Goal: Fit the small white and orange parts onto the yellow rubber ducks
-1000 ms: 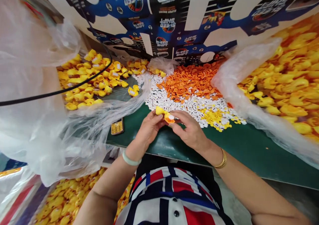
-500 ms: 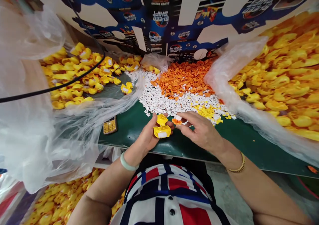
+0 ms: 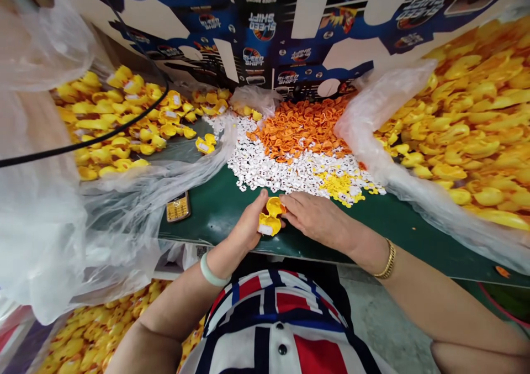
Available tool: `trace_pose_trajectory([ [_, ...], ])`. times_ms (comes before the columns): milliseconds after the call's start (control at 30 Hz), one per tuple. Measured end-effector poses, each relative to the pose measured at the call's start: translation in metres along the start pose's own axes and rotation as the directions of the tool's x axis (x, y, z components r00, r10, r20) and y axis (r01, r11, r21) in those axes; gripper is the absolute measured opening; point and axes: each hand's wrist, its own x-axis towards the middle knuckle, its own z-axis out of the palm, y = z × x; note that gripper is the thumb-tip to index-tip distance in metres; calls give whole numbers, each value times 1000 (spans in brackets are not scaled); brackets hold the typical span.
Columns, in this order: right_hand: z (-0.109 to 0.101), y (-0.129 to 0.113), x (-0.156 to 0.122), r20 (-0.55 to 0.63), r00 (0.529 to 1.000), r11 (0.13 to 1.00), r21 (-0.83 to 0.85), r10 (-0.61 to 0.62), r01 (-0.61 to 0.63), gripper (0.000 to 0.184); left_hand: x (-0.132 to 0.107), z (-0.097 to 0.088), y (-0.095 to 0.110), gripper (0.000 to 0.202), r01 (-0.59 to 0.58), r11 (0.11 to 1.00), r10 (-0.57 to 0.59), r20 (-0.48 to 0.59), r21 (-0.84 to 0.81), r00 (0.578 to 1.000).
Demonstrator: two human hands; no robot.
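My left hand [image 3: 248, 226] is closed round a yellow duck half [image 3: 270, 217] just above the green table [image 3: 393, 222]. My right hand [image 3: 313, 218] presses its fingertips against the head end of that duck; whatever small piece lies under them is hidden. Just beyond the hands lie a heap of small white pieces [image 3: 269, 167], a pile of orange beak pieces [image 3: 304, 128] and a patch of small yellow pieces [image 3: 342, 186].
Clear plastic bags of yellow duck halves lie at the left [image 3: 120, 120] and the right [image 3: 476, 120]. A small phone [image 3: 178, 206] rests on the table's left. A black cable [image 3: 83, 142] crosses the left bag. Printed cardboard [image 3: 265, 26] stands behind. More ducks [image 3: 83, 341] fill a bag below.
The duck half has come lower and nearer my body. The orange piece seen in my right fingers half a second ago is no longer visible, and those fingers now press onto the duck.
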Motion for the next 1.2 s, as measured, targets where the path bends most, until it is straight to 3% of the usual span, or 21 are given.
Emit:
trace_pose_trajectory([
  [400, 27, 2, -21, -228, 971, 957, 291, 73, -4, 38, -6, -2, 4, 36, -5, 996, -3, 86, 90, 996],
  [600, 34, -8, -40, -253, 967, 960, 276, 34, 39, 47, -15, -5, 5, 47, 116, 987, -142, 263, 113, 954],
  [733, 42, -24, -60, -297, 945, 922, 388, 138, -13, 50, -25, -8, 4, 59, 220, 951, -288, 362, 216, 887],
  [767, 42, -23, -64, -286, 940, 900, 432, 187, -47, 48, -24, -9, 5, 60, 215, 951, -284, 351, 223, 892],
  [833, 39, -12, -74, -254, 916, 867, 471, 310, -163, 38, -18, -9, 11, 61, 140, 976, -183, 280, 167, 942],
  [900, 32, 11, -83, -252, 859, 857, 399, 446, -327, 25, -7, -9, 21, 63, 22, 997, -37, 193, 76, 980],
  [1000, 21, 52, -92, -216, 799, 827, 160, 562, -539, 19, 13, -3, 34, 58, -56, 998, 54, 158, 8, 986],
  [1100, 17, 75, -92, -105, 809, 810, -38, 579, -585, 22, 30, 4, 35, 49, -48, 999, 51, 179, -19, 983],
  [1200, 19, 78, -85, -32, 823, 815, -130, 566, -565, 20, 40, 8, 28, 43, -53, 997, 59, 129, -48, 990],
])
